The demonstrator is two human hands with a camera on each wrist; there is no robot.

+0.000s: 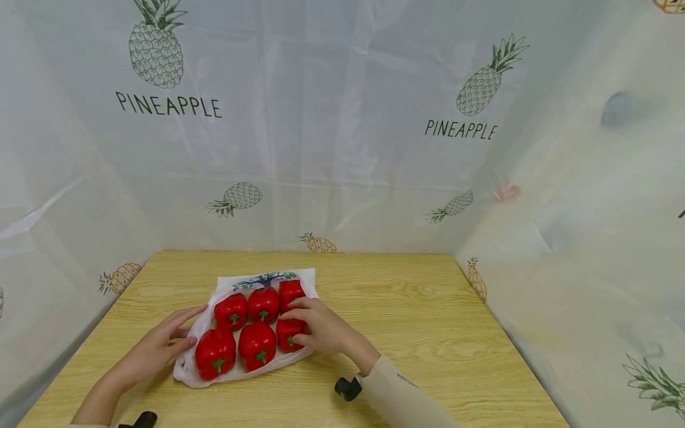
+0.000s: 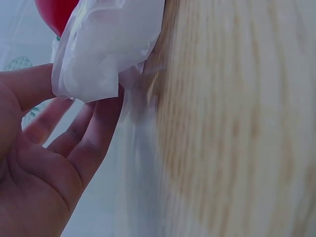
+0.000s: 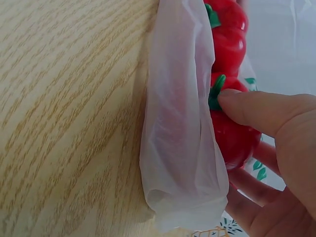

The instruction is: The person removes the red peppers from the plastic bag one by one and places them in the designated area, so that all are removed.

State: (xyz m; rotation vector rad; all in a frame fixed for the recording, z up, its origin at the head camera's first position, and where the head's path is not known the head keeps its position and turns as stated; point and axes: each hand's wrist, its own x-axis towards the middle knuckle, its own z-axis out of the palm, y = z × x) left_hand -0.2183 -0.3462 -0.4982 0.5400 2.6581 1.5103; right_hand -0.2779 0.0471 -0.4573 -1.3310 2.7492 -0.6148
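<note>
Head view puts a dark wrist strap (image 1: 348, 388) nearest you, at your right sleeve (image 1: 398, 392) on the wooden table (image 1: 417, 321). Beyond it your right hand (image 1: 320, 328) curls round the near-right red pepper (image 1: 289, 334), thumb at its green stem. Your left hand (image 1: 157, 348) lies relaxed, fingers straight, touching the left edge of the white plastic bag (image 1: 257, 321). Six peppers sit on that bag in two rows between your hands. Farthest off, a pineapple-print curtain (image 1: 342, 119) walls the table.
</note>
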